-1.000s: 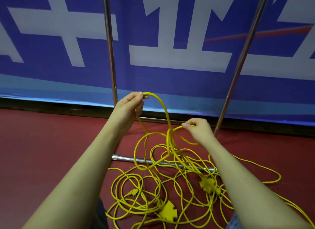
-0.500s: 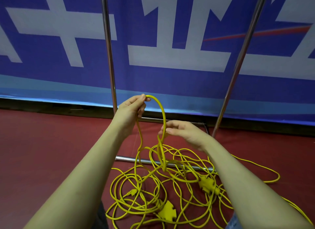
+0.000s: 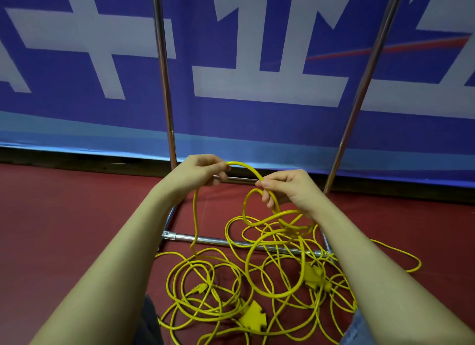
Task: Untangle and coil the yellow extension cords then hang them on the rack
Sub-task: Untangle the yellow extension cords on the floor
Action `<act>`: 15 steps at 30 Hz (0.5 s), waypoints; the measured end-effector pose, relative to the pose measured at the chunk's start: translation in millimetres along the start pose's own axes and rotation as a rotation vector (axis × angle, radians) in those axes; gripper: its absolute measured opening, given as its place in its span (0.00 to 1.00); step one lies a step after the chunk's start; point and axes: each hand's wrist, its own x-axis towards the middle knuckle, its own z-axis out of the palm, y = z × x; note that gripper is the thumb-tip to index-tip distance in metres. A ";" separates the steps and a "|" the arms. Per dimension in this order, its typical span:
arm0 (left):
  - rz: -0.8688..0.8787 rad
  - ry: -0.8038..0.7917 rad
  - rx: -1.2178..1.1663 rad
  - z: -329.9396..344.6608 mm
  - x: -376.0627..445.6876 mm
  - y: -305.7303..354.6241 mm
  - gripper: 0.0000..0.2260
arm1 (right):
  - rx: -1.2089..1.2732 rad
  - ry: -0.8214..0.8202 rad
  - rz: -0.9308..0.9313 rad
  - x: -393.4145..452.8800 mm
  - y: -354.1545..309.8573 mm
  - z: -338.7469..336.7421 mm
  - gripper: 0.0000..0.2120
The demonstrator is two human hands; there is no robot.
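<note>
A tangle of yellow extension cords (image 3: 231,275) lies on the red floor between my forearms. Two yellow multi-socket ends show in it: one (image 3: 253,319) near the bottom middle, one (image 3: 312,274) further right. My left hand (image 3: 198,171) pinches the top of a raised cord loop (image 3: 244,166). My right hand (image 3: 285,188) grips the same loop's other side, with a small coil hanging under its fingers. The metal rack's two uprights (image 3: 164,87) rise behind my hands, and its base bar (image 3: 210,240) lies under the cords.
A blue and white banner (image 3: 257,87) hangs close behind the rack. The red floor (image 3: 64,216) stretches left and right of the pile. One cord strand (image 3: 411,260) loops out to the right. My knees show at the bottom edge.
My right hand has risen and moved closer to my left hand, now gripping the raised loop near its top. A small coil has formed below my right hand.
</note>
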 end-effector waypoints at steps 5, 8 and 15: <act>0.164 0.015 0.196 14.7 -4.0 9.3 0.05 | 0.009 -0.056 0.001 1.0 -6.5 9.5 0.07; 0.183 0.098 0.051 17.3 -6.0 11.1 0.05 | 0.088 -0.018 -0.038 2.5 -4.6 11.7 0.04; 0.157 0.210 -0.131 16.9 -7.5 14.4 0.07 | -0.104 -0.037 0.032 0.3 13.5 6.4 0.08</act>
